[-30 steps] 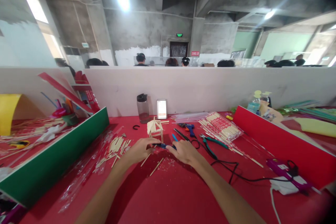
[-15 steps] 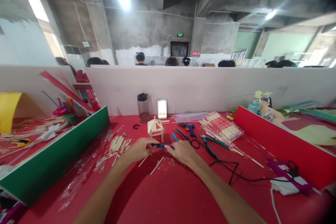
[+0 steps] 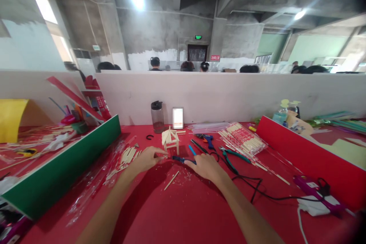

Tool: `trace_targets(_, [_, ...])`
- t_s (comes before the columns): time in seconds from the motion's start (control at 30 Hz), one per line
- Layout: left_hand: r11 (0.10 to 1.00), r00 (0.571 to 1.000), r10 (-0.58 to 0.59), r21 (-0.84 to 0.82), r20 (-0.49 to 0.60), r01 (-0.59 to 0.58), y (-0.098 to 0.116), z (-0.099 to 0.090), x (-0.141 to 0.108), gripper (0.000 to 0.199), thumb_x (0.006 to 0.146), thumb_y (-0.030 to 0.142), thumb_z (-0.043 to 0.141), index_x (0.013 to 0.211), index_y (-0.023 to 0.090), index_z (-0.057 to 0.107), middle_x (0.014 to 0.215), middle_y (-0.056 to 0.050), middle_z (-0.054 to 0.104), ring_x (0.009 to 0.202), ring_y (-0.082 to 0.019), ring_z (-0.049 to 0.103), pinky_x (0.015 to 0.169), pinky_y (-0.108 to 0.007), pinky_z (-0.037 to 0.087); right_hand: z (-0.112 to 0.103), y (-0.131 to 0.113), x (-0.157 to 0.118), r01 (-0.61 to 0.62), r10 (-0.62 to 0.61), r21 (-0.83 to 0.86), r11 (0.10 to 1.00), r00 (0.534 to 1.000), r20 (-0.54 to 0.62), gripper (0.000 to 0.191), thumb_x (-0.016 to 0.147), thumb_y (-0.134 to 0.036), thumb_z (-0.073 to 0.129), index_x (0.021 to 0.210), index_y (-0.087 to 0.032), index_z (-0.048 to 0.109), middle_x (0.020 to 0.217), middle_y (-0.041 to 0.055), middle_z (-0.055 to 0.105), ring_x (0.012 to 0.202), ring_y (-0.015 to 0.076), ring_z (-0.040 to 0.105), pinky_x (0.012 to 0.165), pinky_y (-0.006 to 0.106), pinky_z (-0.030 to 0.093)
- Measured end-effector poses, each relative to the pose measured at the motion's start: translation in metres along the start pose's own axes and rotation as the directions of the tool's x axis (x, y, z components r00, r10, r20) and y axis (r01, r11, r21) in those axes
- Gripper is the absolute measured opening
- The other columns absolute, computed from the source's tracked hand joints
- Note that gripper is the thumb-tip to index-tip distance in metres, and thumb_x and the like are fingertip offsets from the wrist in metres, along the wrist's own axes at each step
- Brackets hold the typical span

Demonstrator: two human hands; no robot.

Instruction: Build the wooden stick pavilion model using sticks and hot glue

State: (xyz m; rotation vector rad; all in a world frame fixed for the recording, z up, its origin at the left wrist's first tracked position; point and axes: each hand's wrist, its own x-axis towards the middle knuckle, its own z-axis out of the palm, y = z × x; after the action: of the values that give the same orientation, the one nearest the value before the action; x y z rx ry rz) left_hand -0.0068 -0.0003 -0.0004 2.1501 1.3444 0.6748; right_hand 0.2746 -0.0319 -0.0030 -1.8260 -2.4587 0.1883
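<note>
My right hand [image 3: 206, 166] is closed around the handle of a dark blue hand tool [image 3: 183, 159], whose narrow end points left; its exact kind is unclear. Just left of that end, my left hand [image 3: 147, 159] has its thumb and fingers brought close together. A small pale bit seems to be at its fingertips, too small to name. Behind both hands stands a little wooden model [image 3: 170, 141] with a sloped stick roof on thin legs. One loose wooden stick [image 3: 171, 180] lies in front of the hands among small shavings.
Cut sticks [image 3: 128, 157] lie left beside clear plastic wrapping. At the back stand a bottle [image 3: 157, 118] and a bright screen [image 3: 178, 118]. On the right are a blue glue gun [image 3: 210, 141], green-handled pliers [image 3: 237, 156], packed sticks [image 3: 243, 137], a purple glue gun [image 3: 317, 192] and black cable.
My left hand has drawn slightly away from the tool, leaving a gap. The tool has shifted a little right with my right hand. A short stick below my left hand no longer shows.
</note>
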Motion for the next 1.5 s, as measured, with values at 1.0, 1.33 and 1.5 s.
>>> trace_targets(1.0, [0.989, 0.983, 0.11, -0.081, -0.149, -0.123, 0.029, 0.0, -0.002, 0.023, 0.092, 0.036, 0.051, 0.099, 0.02, 0.065, 0.081, -0.003, 0.072, 0.072, -0.017, 0.064, 0.071, -0.027, 0.047, 0.031, -0.033, -0.005, 0.037, -0.032, 0.014, 0.999, 0.966, -0.258, 0.068, 0.086, -0.067, 0.053, 0.122, -0.01, 0.062, 0.123, 0.0258, 0.058, 0.115, 0.0414, 0.05, 0.093, 0.058, 0.042])
trace_targets(1.33, [0.989, 0.91, 0.033, -0.118, -0.413, -0.089, 0.03, 0.011, 0.004, 0.025, 0.089, 0.043, 0.058, 0.094, 0.02, 0.065, 0.088, -0.005, 0.073, 0.081, -0.02, 0.068, 0.076, -0.029, 0.05, -0.021, -0.029, 0.031, 0.416, -0.158, 0.588, 0.693, 0.884, -0.44, 0.016, 0.093, -0.028, 0.054, 0.102, -0.02, 0.064, 0.095, 0.0043, 0.07, 0.088, 0.0167, 0.066, 0.083, 0.029, 0.049])
trace_targets(1.5, [0.98, 0.885, 0.036, -0.158, -0.465, -0.123, 0.033, 0.014, 0.004, 0.024, 0.088, 0.043, 0.059, 0.097, 0.02, 0.061, 0.088, -0.005, 0.071, 0.082, -0.019, 0.068, 0.078, -0.029, 0.051, -0.037, -0.047, 0.06, 0.472, -0.216, 0.732, 0.492, 0.88, -0.423, 0.017, 0.088, -0.026, 0.06, 0.102, -0.019, 0.066, 0.096, 0.0039, 0.072, 0.085, 0.0166, 0.068, 0.079, 0.028, 0.052])
